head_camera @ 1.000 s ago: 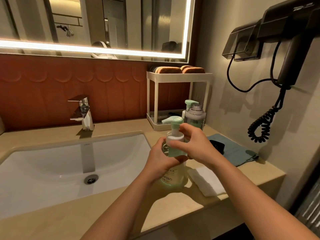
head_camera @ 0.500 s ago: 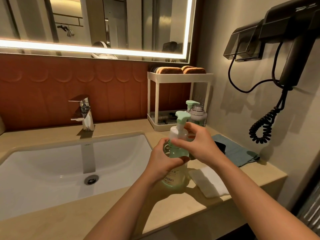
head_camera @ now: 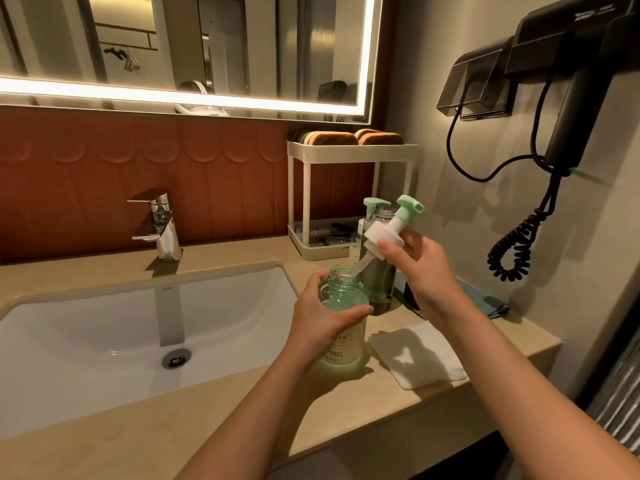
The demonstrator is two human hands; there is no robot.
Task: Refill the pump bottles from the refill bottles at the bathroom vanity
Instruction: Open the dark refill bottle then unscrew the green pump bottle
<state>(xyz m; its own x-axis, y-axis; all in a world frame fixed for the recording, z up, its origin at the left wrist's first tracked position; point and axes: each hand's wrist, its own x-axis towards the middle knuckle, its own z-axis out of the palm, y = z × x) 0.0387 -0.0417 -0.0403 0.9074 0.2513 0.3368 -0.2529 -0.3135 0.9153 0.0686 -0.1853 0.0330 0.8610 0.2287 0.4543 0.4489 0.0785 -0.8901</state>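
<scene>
A clear green pump bottle (head_camera: pixel 346 341) stands on the beige counter (head_camera: pixel 173 427) right of the sink, its neck uncapped. My left hand (head_camera: pixel 318 317) wraps around its upper body. My right hand (head_camera: pixel 415 261) holds the white and green pump head (head_camera: pixel 388 230) tilted up to the right, with its dip tube still reaching into the bottle's mouth. Behind stand a dark clear refill bottle (head_camera: pixel 379 275) without a cap and a second pump bottle (head_camera: pixel 369 206), mostly hidden.
A white sink (head_camera: pixel 104 327) with a chrome tap (head_camera: pixel 159 226) lies to the left. A white folded cloth (head_camera: pixel 419 355) and a blue cloth (head_camera: pixel 485 299) lie to the right. A white two-tier rack (head_camera: pixel 349 199) stands at the back. A black hair dryer (head_camera: pixel 568 98) hangs on the right wall.
My right hand has unscrewed the pump head and lifted it up and to the right, off the bottle's neck. My left hand keeps its hold on the bottle.
</scene>
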